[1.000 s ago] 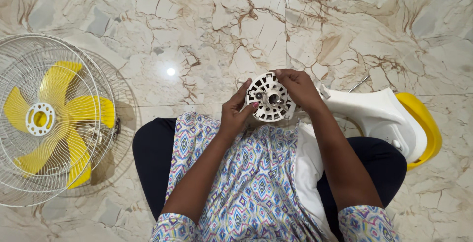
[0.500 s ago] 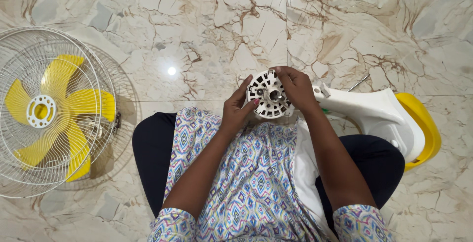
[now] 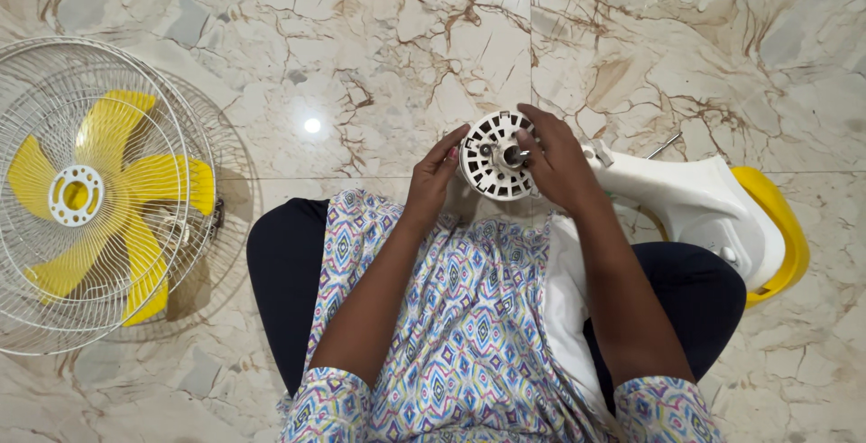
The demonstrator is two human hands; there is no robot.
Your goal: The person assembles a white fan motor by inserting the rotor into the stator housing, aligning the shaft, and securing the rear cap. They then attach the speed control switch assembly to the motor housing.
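Motor housing (image 3: 494,156), white, round and vented, sits above my lap with its shaft pointing up at me. My left hand (image 3: 431,181) cups its left rim, fingers curled. My right hand (image 3: 561,165) lies closer in, fingertips pinching at the central shaft (image 3: 514,155); the fan base (image 3: 713,208) lies just right.

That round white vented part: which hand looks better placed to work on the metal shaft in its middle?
Probably the right hand: its fingertips already rest at the shaft, while the left hand only steadies the vented part by its rim.
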